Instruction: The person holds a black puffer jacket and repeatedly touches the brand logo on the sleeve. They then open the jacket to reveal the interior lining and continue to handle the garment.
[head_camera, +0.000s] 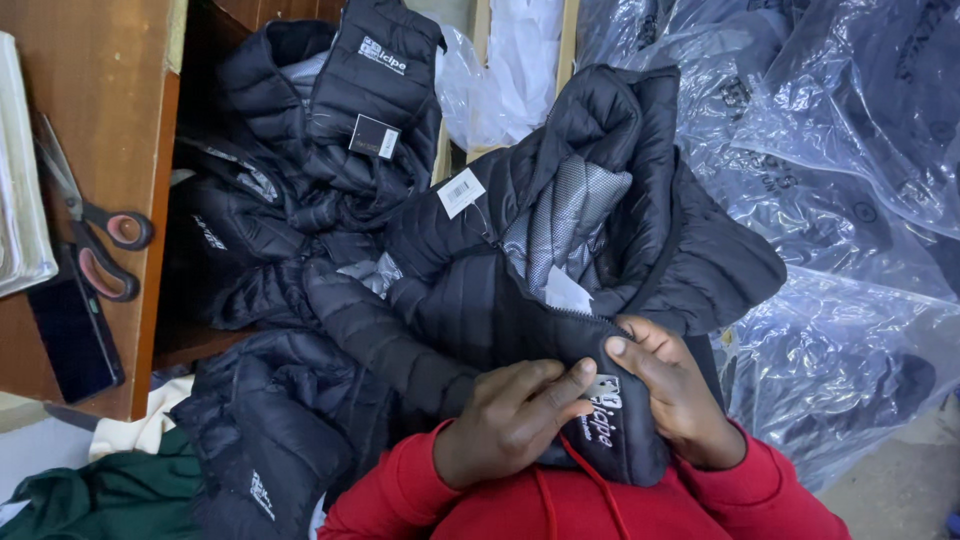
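Black quilted jacket (560, 270) lies on jacket pile (300, 250), hem at chest. Left hand (510, 425) and right hand (675, 395) pinch logo panel. Judged light, soft, slippery; grip seams.

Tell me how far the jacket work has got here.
Done: bagged jackets piled at right. In hand: both hands, left hand and right hand, grip one black jacket at its chest patch. Left: loose jackets heaped unbagged by the wooden shelf.

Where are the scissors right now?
The scissors lie at the far left of the head view, on the wooden shelf, above a dark phone and left of the piled black jackets.
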